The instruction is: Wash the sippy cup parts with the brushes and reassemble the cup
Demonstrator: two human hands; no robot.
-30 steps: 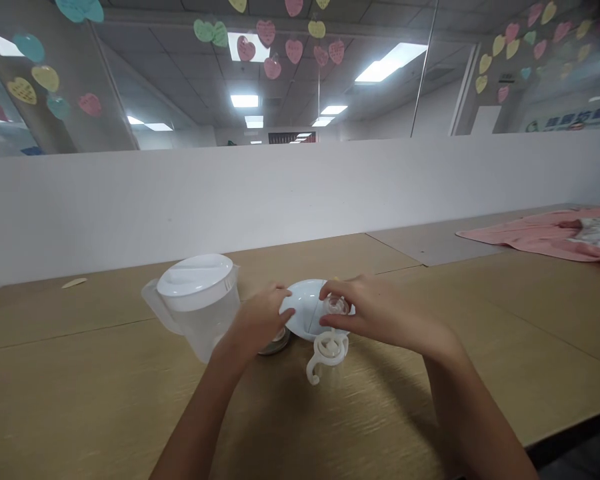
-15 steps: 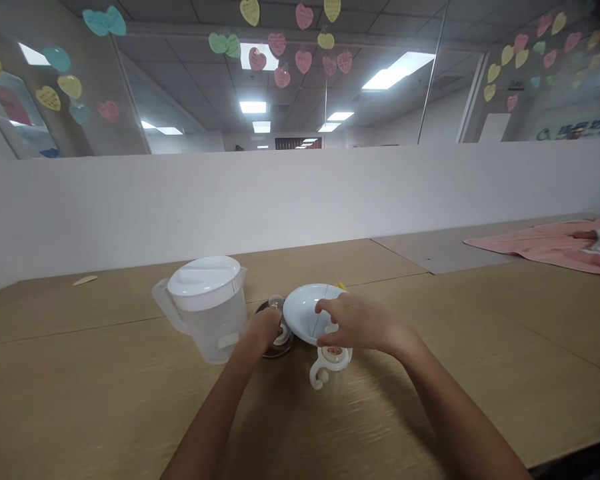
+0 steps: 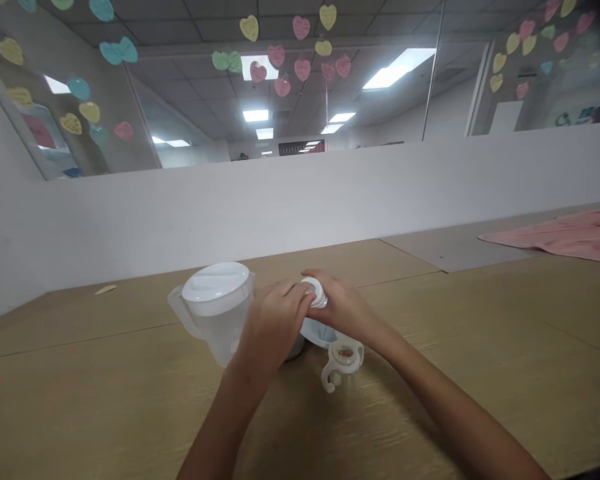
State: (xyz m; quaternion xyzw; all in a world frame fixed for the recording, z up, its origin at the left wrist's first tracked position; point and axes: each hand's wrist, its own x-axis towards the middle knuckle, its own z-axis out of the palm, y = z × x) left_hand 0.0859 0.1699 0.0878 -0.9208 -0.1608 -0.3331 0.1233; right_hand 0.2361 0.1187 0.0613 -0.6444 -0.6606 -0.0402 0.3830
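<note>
My left hand and my right hand meet above the bowl, fingers closed round a white baby bottle collar ring. Something clear shows at the ring's lower edge; fingers hide the rest of it. Just below my right hand, a baby bottle with white side handles stands uncapped on the table, with a reddish mark or content showing at its mouth. Behind the bottle and partly under my hands is a pale bowl. A dark round dish is mostly hidden by my left hand.
A clear plastic pitcher with a white lid stands close to the left of my left hand. Pink cloth lies at the far right of the wooden table. A white wall with glass above it borders the back.
My left hand has lifted from the dark dish, bringing up the white collar ring. My right hand has moved from over the bottle and bowl to close on the ring too. The view has shifted slightly.
</note>
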